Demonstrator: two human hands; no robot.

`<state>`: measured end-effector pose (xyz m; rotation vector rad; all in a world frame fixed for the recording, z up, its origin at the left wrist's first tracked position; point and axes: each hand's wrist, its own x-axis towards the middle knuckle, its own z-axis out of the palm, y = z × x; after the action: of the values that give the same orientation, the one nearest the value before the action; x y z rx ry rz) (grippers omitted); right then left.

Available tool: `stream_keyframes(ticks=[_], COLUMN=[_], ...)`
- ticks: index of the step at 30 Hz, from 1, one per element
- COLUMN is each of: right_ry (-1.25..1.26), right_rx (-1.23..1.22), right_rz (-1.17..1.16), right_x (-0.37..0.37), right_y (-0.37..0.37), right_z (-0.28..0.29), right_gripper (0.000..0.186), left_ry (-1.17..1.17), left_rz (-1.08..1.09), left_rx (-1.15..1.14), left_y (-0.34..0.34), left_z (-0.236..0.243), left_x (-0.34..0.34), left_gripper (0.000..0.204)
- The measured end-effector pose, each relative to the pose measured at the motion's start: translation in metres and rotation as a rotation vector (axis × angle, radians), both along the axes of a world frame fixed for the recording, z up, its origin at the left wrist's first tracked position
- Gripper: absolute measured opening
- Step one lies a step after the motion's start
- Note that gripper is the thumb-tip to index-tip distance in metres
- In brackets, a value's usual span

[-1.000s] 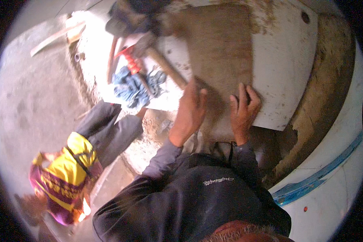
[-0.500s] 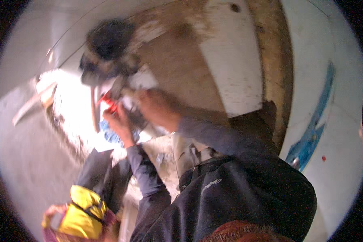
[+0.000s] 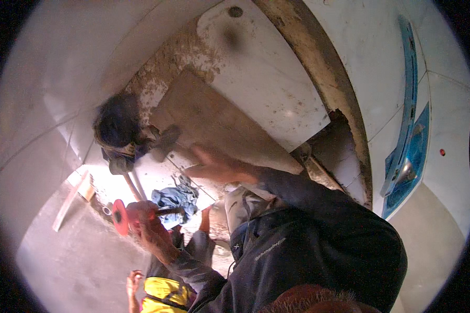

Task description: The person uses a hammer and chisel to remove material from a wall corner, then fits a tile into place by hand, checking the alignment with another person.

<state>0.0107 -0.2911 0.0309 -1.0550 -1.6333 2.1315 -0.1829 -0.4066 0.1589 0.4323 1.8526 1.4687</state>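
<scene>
head view: left fingers (image 3: 145,223) curled round red-handled chisel (image 3: 120,217); right fingers (image 3: 196,172), grip unclear; dark bag-like bundle (image 3: 117,122), contents hidden

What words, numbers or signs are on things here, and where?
Dark top: pale writing on it, too blurred to read.
Same top: a tiny pale mark, too small to be sure of.
Chisel in the left hand: none I can make out.
Nothing can be read clearly.

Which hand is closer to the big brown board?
Right. The right hand is at the near edge of the brown board; the left hand is farther off, lower left, gripping a red-handled tool.
</scene>
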Motion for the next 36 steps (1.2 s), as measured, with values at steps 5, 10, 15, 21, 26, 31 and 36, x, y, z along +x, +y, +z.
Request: stream_keyframes(ticks=[5, 10, 15, 21, 26, 31, 36], right_ry=[-0.119, -0.384, -0.607, -0.739, -0.957, -1.122, -1.117], right_rx=[-0.162, 0.085, 0.162, 0.101, -0.289, 0.121, 0.263], right_rz=[-0.388, -0.650, -0.553, -0.515, -0.420, -0.553, -0.708], right_x=[0.119, 0.221, 0.239, 0.244, 0.228, 0.216, 0.212], right_y=[0.017, -0.018, -0.053, -0.080, -0.048, -0.024, -0.028], right_z=[0.039, 0.058, -0.001, -0.041, -0.033, -0.005, -0.009], right_gripper=[0.052, 0.035, 0.025, 0.032, 0.033, 0.032, 0.031], left_ry=[0.246, 0.448, 0.607, 0.322, 0.509, 0.451, 0.453], left_rz=[-0.635, -1.156, -1.248, -1.320, -1.226, -0.993, -0.872], left_rx=[0.206, 0.434, 0.366, 0.139, 0.462, 0.564, 0.626], left_y=[0.085, 0.246, 0.283, 0.304, 0.299, 0.305, 0.299], left_z=[0.006, -0.047, -0.105, -0.147, -0.171, -0.188, -0.208], left_x=[0.020, 0.105, 0.141, 0.184, 0.214, 0.243, 0.268], left_gripper=[0.027, 0.023, 0.033, 0.062, 0.072, 0.078, 0.081])
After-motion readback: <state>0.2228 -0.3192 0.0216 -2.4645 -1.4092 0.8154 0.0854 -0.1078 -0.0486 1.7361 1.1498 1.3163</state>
